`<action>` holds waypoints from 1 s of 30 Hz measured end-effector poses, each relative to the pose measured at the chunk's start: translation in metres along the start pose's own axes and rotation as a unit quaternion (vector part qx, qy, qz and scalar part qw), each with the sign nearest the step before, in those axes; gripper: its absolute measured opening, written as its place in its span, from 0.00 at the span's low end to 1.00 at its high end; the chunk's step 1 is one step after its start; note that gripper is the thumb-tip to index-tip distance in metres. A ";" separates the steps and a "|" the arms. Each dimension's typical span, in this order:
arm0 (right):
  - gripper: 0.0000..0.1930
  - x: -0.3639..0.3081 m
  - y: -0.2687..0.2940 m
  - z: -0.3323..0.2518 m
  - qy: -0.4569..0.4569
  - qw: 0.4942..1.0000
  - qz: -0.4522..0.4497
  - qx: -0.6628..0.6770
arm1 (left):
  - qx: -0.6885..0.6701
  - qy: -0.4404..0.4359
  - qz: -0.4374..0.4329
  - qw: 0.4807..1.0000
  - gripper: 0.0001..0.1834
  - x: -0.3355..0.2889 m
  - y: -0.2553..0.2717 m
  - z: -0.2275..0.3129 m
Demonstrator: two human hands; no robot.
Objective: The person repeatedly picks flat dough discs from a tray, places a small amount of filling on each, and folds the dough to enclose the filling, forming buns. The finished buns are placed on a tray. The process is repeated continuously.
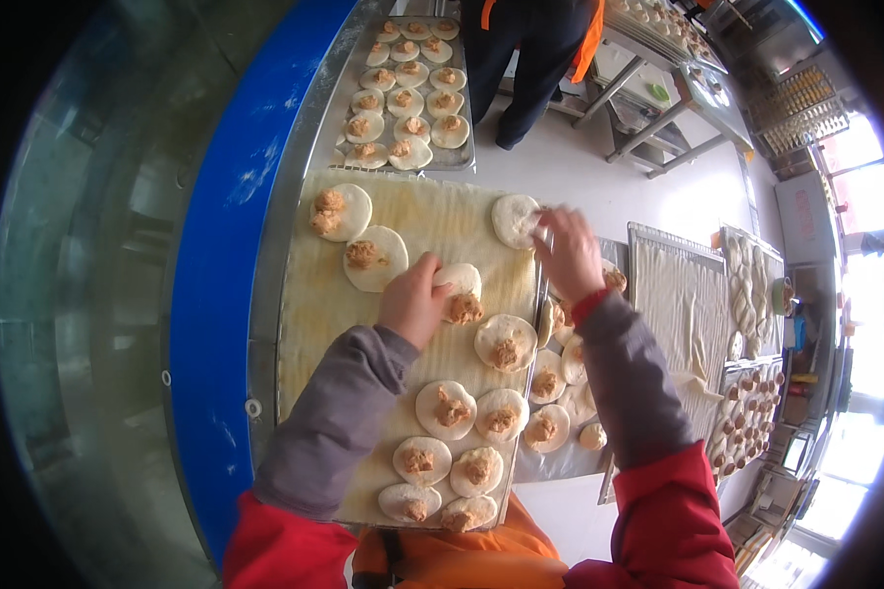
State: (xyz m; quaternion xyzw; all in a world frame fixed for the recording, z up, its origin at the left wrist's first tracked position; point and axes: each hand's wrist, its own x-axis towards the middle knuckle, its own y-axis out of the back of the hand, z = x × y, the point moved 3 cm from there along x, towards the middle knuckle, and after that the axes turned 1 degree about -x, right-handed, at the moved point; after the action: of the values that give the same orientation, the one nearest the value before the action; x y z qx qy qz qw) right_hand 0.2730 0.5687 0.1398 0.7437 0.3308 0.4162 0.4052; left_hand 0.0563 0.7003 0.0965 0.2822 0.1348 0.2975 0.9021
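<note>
My left hand (414, 302) is closed on the near edge of a dough round (456, 280) topped with a lump of brownish filling (465, 308). Farther right, my right hand (571, 247), slightly blurred, pinches the rim of a pale dough round (514, 220) on which no filling shows. Both hands are over a cloth-lined tray (304, 339). Two filled rounds lie to the left of my left hand, one being a flat dough disc (383, 272). Several more filled rounds (446, 409) lie on the tray nearer to me.
A metal tray (378, 59) of filled rounds stands at the far end. Beside the left edge runs a blue belt-like strip (228, 245). More filled rounds (546, 428) lie on a surface to the right, near a cloth-covered rack (673, 304). Another person (530, 59) stands beyond.
</note>
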 end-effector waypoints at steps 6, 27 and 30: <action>0.24 -0.071 0.012 -0.033 -0.016 0.948 -0.289 0.133 | -0.228 0.045 -0.009 0.973 0.18 0.022 -0.006 -0.016; 0.16 -0.041 -0.038 -0.062 -0.159 0.919 -0.172 0.317 | -0.193 0.165 0.076 0.964 0.25 0.027 -0.022 -0.040; 0.18 -0.044 -0.022 -0.061 -0.246 0.898 -0.118 0.344 | -0.169 0.180 0.107 0.963 0.27 0.013 -0.016 -0.034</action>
State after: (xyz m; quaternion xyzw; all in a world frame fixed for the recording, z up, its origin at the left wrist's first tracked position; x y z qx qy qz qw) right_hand 0.1962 0.5627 0.1248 0.8708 0.4287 0.0292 0.2390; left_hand 0.0602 0.7123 0.0586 0.0805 0.2120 0.4570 0.8601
